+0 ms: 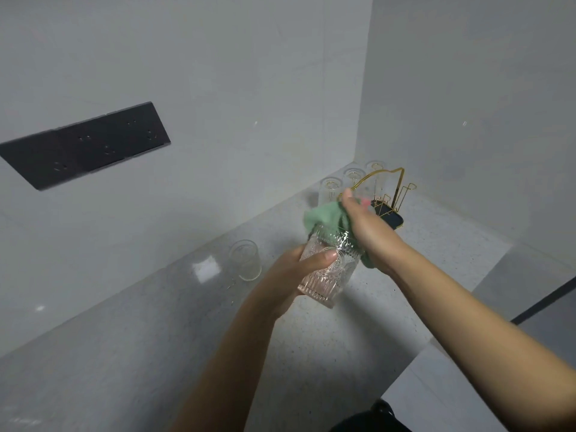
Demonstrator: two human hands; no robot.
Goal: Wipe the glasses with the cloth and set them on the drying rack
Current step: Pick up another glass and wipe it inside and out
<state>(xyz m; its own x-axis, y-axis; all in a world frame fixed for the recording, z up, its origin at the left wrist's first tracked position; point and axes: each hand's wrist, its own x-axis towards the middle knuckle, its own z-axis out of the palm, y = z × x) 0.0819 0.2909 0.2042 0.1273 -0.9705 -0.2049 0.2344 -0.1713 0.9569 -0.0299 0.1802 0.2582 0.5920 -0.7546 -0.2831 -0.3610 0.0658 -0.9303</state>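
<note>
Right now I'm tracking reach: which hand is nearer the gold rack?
Right. The right hand, holding the cloth, is just in front of the rack; the left hand grips the glass, lower and farther back.

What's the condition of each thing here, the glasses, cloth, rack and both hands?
Patterned glass: held off the counter, tilted.
Cloth: bunched at the glass's mouth.
Left hand: grip closed around the glass.
Right hand: clutching the cloth.
Plain glass: standing on the counter.
Rack: three glasses upside down.
</note>
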